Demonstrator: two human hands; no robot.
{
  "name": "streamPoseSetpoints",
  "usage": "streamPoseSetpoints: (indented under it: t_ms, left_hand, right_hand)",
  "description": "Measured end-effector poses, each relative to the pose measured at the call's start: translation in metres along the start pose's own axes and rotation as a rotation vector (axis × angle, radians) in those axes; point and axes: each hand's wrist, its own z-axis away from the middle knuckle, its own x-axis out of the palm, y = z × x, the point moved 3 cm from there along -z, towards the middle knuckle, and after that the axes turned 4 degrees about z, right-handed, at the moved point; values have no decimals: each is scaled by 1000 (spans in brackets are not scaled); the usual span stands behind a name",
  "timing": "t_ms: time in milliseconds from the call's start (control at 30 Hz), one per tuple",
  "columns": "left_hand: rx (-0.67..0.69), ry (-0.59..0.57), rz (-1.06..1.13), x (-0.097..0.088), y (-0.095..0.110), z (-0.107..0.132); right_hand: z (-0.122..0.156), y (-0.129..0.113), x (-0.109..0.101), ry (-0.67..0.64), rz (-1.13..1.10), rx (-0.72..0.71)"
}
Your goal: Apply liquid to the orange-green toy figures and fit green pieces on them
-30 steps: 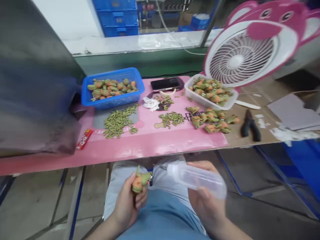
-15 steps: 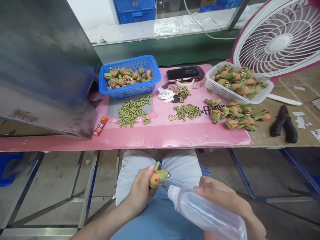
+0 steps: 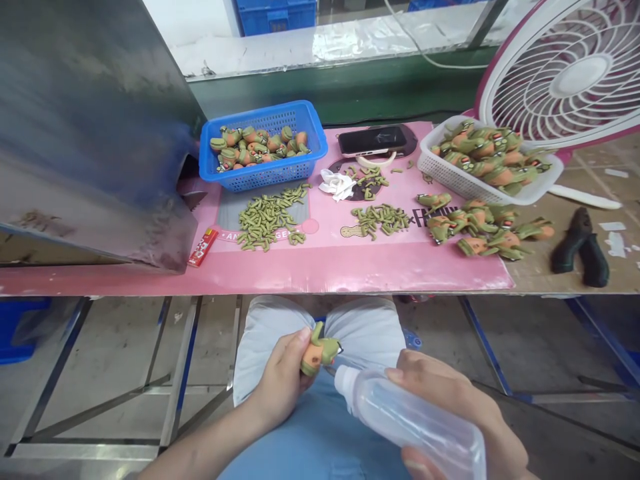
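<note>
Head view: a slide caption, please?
Left hand holds a green-orange toy figure; right hand aims a clear squeeze bottle at it.

The person wears pale grey trousers point(image 3: 367, 330), creased over both knees, and a light blue top point(image 3: 320, 443) over the lap. The forearms point(image 3: 210, 448), left hand point(image 3: 283, 385) and right hand point(image 3: 453, 407) are bare.

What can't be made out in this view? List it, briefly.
All in the head view:
1. Base of the squeeze bottle: cut off by the bottom edge and wrapped by the right hand.
2. Lower half of the toy figure: covered by the left hand.
3. Whether the bottle's tip touches the figure: too small to tell.
4. Top of the fan: cut off by the upper edge.
5. Lettering on the mat: partly under green pieces.
</note>
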Motion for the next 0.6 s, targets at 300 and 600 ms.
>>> streamPoseSetpoints:
  t_ms: [300, 600]
  left_hand:
    - [-11, 10, -35, -3, -2, 0]
    - [3, 15, -33, -2, 2, -2]
  right_hand:
    - [0, 1, -1, -31, 29, 11]
    - [-2, -1, 3, -16, 58, -43]
